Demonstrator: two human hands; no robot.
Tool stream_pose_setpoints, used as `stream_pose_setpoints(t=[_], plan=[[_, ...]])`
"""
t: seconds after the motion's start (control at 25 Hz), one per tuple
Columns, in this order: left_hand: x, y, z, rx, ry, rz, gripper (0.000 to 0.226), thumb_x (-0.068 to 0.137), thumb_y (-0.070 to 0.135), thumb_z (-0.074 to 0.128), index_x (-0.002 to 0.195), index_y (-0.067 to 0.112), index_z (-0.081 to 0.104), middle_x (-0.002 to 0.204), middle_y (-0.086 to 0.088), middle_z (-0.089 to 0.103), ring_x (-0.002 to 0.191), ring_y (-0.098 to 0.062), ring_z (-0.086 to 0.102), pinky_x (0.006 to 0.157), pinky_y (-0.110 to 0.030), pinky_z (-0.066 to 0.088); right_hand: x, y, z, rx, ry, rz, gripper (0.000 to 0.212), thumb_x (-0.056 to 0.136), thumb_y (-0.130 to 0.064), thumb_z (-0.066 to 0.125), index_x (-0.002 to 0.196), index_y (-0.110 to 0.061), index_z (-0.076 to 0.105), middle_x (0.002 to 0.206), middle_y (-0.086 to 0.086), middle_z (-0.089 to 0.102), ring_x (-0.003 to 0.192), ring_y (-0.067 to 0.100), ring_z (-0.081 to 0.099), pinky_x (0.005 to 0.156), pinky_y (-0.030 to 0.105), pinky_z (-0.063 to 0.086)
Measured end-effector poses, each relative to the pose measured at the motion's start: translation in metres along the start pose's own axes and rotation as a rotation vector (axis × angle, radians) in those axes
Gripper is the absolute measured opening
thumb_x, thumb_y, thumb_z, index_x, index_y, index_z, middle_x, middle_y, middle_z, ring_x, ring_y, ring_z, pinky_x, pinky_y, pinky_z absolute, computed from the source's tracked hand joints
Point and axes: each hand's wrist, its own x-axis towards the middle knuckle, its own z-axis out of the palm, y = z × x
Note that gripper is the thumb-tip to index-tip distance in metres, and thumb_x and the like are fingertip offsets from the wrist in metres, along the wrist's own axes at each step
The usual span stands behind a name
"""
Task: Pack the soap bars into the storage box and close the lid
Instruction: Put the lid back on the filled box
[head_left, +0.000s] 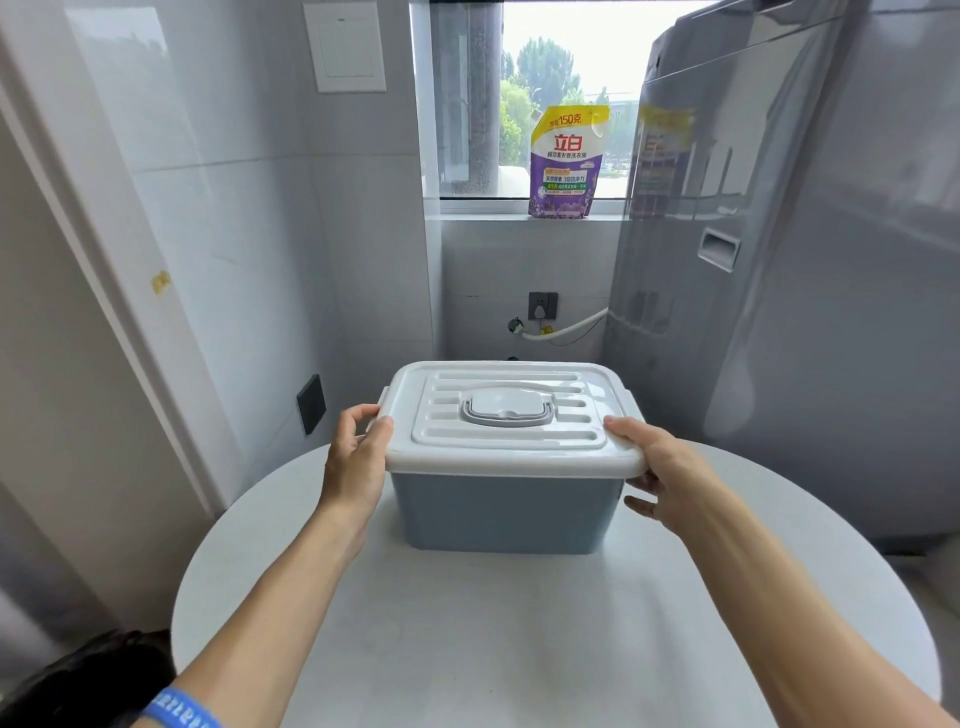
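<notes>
A person's two bare hands grip the white ribbed plastic lid (511, 410) of a blue-grey rectangular plastic storage box (501, 506), which stands near the far edge of a round white tabletop (467, 639). The lid sits level on the box, covering it fully, with its grey carrying handle (506, 408) folded flat at the centre. The left hand (356, 457) clasps the lid's left edge, thumb on top and fingers curled around a side latch. The right hand (657, 473) holds the front right corner, thumb pressed on the rim and fingers tucked beneath it against the box wall. No soap bars are visible; the box's contents are hidden. A purple and yellow detergent pouch (566, 163) stands on the window sill beyond, beside a grey washing machine (779, 286). A blue wristband (182, 709) circles the left arm.
</notes>
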Motion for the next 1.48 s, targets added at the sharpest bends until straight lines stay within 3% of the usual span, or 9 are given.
stream_pose_setpoints(t=[0.36,0.56,0.72,0.96,1.08,1.24,1.32,1.4,1.48], plan=[[0.001,-0.006,-0.007,-0.022,-0.006,-0.266,0.066,0.076,0.060,0.060,0.131,0.027,0.047,0.127,0.002,0.056,0.111,-0.022,0.057,0.092,-0.044,0.041,0.005,0.008,0.002,0.004,0.175,-0.489,0.028,0.073,-0.019,0.078,0.083,0.006,0.068,0.067,0.005,0.058,0.061,0.016,0.049,0.057,0.026,0.040],[-0.003,-0.001,-0.006,-0.105,-0.080,-0.377,0.041,0.073,0.061,0.062,0.099,0.030,0.063,0.105,0.004,0.069,0.094,-0.015,0.063,0.091,-0.049,0.038,0.007,0.004,0.000,-0.119,0.160,-0.562,0.042,0.070,-0.025,0.071,0.091,0.010,0.066,0.078,0.033,0.061,0.067,0.016,0.047,0.066,0.033,0.039],[-0.003,0.003,-0.005,-0.292,-0.127,-0.421,0.034,0.076,0.043,0.069,0.103,0.023,0.067,0.098,0.000,0.069,0.092,-0.017,0.063,0.090,-0.047,0.044,0.005,0.006,-0.001,-0.108,0.168,-0.556,0.027,0.071,-0.028,0.073,0.084,-0.004,0.074,0.083,0.024,0.071,0.066,0.017,0.054,0.068,0.034,0.047],[0.001,0.005,0.000,-0.318,0.101,-0.066,0.057,0.078,0.011,0.073,0.132,0.015,0.055,0.110,0.006,0.062,0.092,-0.009,0.062,0.083,-0.023,0.043,0.004,0.007,0.000,-0.107,0.181,-0.567,0.022,0.074,-0.025,0.073,0.083,-0.005,0.074,0.090,0.027,0.070,0.067,0.018,0.054,0.069,0.035,0.046],[0.002,0.002,-0.005,-0.064,-0.020,0.108,0.012,0.080,0.025,0.060,0.089,0.021,0.067,0.088,0.001,0.062,0.081,-0.015,0.054,0.074,-0.033,0.041,0.004,0.007,0.000,-0.149,0.196,-0.575,0.023,0.074,-0.027,0.071,0.083,-0.007,0.075,0.087,0.023,0.072,0.067,0.018,0.054,0.068,0.035,0.046],[0.004,0.006,-0.007,0.093,-0.098,0.206,0.018,0.084,0.023,0.049,0.080,0.033,0.064,0.089,0.005,0.056,0.082,-0.012,0.049,0.077,-0.031,0.037,0.002,0.005,0.000,-0.211,0.236,-0.598,0.018,0.077,-0.028,0.069,0.078,-0.011,0.076,0.080,0.017,0.074,0.065,0.017,0.055,0.064,0.036,0.048],[-0.002,0.005,0.003,0.062,-0.111,0.211,0.038,0.089,0.013,0.049,0.113,0.035,0.067,0.123,0.011,0.056,0.111,-0.004,0.051,0.098,-0.024,0.033,0.001,0.006,0.000,-0.229,0.233,-0.597,0.018,0.078,-0.029,0.067,0.078,-0.013,0.076,0.081,0.016,0.074,0.066,0.017,0.054,0.064,0.035,0.046],[-0.006,0.003,0.011,-0.075,-0.083,0.113,0.066,0.087,0.012,0.054,0.148,0.029,0.034,0.149,0.012,0.038,0.130,-0.004,0.039,0.111,-0.028,0.027,0.000,0.009,0.001,-0.199,0.200,-0.579,0.016,0.078,-0.030,0.064,0.079,-0.018,0.074,0.083,0.014,0.073,0.068,0.018,0.055,0.066,0.038,0.048],[0.001,-0.007,0.012,-0.243,-0.061,-0.041,0.073,0.078,0.021,0.062,0.145,0.029,0.036,0.143,0.003,0.050,0.122,-0.016,0.053,0.106,-0.039,0.040,0.004,0.010,0.003,-0.183,0.197,-0.564,0.015,0.076,-0.031,0.063,0.081,-0.022,0.074,0.082,0.011,0.073,0.070,0.020,0.057,0.071,0.046,0.055]])
